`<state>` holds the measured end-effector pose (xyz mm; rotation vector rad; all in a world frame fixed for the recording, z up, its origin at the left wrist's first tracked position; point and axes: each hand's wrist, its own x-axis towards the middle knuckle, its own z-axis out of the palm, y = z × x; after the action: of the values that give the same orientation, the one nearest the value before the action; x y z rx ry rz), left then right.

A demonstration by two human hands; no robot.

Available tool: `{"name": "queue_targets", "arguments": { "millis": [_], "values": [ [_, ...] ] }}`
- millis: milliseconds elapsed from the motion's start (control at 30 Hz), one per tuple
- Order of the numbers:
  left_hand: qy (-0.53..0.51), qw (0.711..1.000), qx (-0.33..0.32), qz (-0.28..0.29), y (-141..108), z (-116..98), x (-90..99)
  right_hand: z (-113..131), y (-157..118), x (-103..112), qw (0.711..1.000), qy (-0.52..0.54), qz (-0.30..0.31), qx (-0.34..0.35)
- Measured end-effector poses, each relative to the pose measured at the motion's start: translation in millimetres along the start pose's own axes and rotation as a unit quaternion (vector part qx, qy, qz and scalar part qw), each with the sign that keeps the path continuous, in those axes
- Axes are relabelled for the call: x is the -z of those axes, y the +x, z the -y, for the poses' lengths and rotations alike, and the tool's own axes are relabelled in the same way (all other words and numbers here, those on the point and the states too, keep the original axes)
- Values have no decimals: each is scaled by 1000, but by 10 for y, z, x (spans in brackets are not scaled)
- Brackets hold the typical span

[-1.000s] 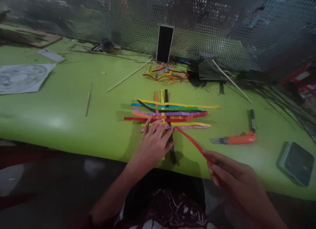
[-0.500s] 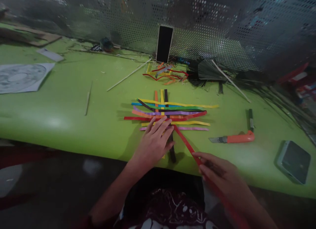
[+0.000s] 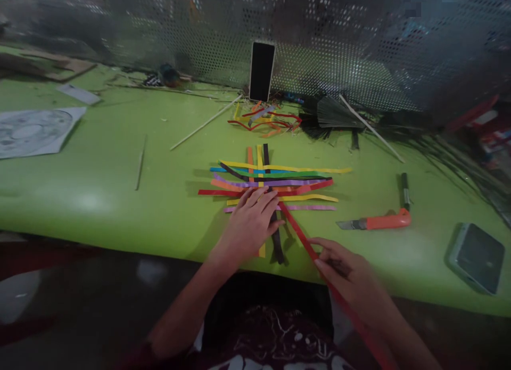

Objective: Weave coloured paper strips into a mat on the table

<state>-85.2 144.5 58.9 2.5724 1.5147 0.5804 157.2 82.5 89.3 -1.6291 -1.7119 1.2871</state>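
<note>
On the green table [image 3: 131, 215] lies a weave of coloured strips, with yellow, blue, green, purple, orange and red ones running sideways. An orange strip [image 3: 250, 157], a yellow strip [image 3: 260, 154] and a black strip [image 3: 266, 154] cross them lengthwise. My left hand [image 3: 253, 215] rests flat on the near part of the weave, fingers stretched out, covering some crossings. A long red strip [image 3: 297, 229] slants from beside its fingertips to my right hand [image 3: 343, 271], which pinches it between thumb and fingers. The strip's far end at the weave is hidden by the left fingers.
A knife with an orange handle [image 3: 387, 221] lies to the right, beside a dark marker [image 3: 405, 191] and a grey box-like device [image 3: 477, 258]. Behind the weave are strip scraps [image 3: 263, 117] and an upright phone [image 3: 261, 72]. A printed sheet [image 3: 35, 130] lies left.
My right hand has shifted slightly along the red strip, its fingers a little more spread. My left thumb has moved outward a little; the left hand otherwise stays on the weave.
</note>
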Motion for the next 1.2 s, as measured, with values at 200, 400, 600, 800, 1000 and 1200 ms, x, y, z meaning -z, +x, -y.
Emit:
{"name": "queue_targets", "arguments": {
  "millis": [200, 400, 600, 800, 1000, 1200],
  "values": [
    [-11, 1000, -6, -1, -6, 4, 20, -1, 52, -24, 1000, -17, -20, -8],
    [-12, 1000, -4, -7, -6, -1, 16, 33, 50, -35, 999, -23, -26, -19],
    [-13, 1000, 0, -7, -3, -8, 30, 57, 45, -33, 999, -44, -25, -17],
    [-13, 1000, 1, 3, -2, -5, 39, 13, 46, 14, 997, -75, -23, -15],
    [-15, 1000, -2, -2, -2, -1, 17, 35, 50, -4, 997, -70, -35, -16],
    [-10, 1000, -3, -4, -6, -8, 32, 41, 45, 1, 997, -62, -27, -24]
  ]
}}
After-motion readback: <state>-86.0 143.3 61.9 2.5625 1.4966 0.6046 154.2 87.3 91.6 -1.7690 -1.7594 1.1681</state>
